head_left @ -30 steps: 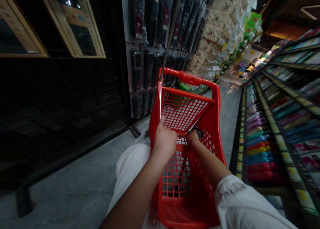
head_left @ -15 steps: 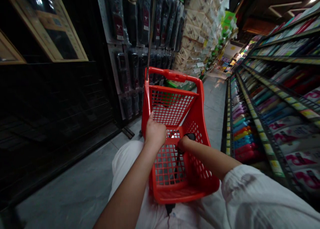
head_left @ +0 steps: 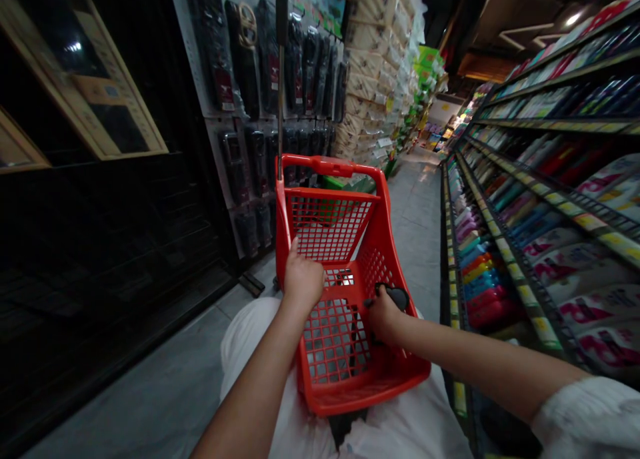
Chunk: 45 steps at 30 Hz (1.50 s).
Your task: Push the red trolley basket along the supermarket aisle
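A red plastic rolling shopping basket [head_left: 320, 405] with grid walls stands between my white-trousered knees. A thin metal pull rod [head_left: 281, 105] rises from its far left corner. My left hand [head_left: 303, 277] is closed over the basket's left rim, the index finger stretched along it; the undersides of the fingers are hidden. Inside the basket, near its right wall, my right hand [head_left: 387, 317] is closed around a black object [head_left: 395, 295] with a rounded end. A dark thin strip hangs below that hand; what the object is, I cannot make out.
Black packaged goods [head_left: 270, 52] hang on a rack ahead left. Beyond it rise stacked beige packs [head_left: 370, 65]. Shelves of colourful packages [head_left: 480, 272] line the right side. A dark panel [head_left: 110, 265] stands left, and the grey tiled aisle [head_left: 415, 192] runs ahead right.
My right hand has lifted and shifted right inside the basket with the black object, which shows more now. My left hand stays on the rim. The whole view has shifted slightly.
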Each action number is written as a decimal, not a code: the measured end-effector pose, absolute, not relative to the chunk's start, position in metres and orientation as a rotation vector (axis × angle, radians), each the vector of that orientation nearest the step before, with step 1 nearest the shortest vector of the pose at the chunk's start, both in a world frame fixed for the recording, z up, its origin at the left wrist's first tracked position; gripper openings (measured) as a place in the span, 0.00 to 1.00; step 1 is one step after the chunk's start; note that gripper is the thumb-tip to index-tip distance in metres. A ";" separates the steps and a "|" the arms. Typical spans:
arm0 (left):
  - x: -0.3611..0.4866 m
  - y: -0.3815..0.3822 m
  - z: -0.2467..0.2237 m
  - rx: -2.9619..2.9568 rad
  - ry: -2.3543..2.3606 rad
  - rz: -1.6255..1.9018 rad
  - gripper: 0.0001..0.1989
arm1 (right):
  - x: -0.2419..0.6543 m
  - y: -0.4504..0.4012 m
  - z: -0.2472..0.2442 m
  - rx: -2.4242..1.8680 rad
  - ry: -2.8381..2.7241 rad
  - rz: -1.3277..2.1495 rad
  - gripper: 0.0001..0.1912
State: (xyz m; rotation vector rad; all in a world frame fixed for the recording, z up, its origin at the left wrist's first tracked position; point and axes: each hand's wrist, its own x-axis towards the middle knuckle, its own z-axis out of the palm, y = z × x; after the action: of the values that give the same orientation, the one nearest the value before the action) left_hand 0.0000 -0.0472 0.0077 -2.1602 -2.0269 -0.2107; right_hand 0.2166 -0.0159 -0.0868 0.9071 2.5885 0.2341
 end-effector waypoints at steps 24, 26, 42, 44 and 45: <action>-0.003 -0.030 0.002 -1.591 -2.340 -0.428 0.24 | 0.220 0.086 0.053 1.553 2.599 0.446 0.20; -0.006 -0.025 0.002 -1.621 -2.321 -0.394 0.23 | 0.218 0.114 0.063 1.630 2.636 0.404 0.21; -0.048 0.029 0.018 -1.984 -2.153 -0.114 0.21 | 0.251 0.097 0.053 1.410 2.862 0.276 0.19; -0.048 0.032 0.019 -2.027 -2.141 -0.119 0.21 | 0.261 0.125 0.063 1.525 2.858 0.291 0.20; -0.047 0.033 0.019 -2.043 -2.137 -0.127 0.21 | 0.265 0.136 0.065 1.543 2.860 0.295 0.20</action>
State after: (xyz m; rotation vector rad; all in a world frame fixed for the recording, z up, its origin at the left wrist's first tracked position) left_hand -0.0471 0.0331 0.0188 -2.0434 -2.1375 -0.1273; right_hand 0.2646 0.1361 0.0654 1.5434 2.8601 0.2954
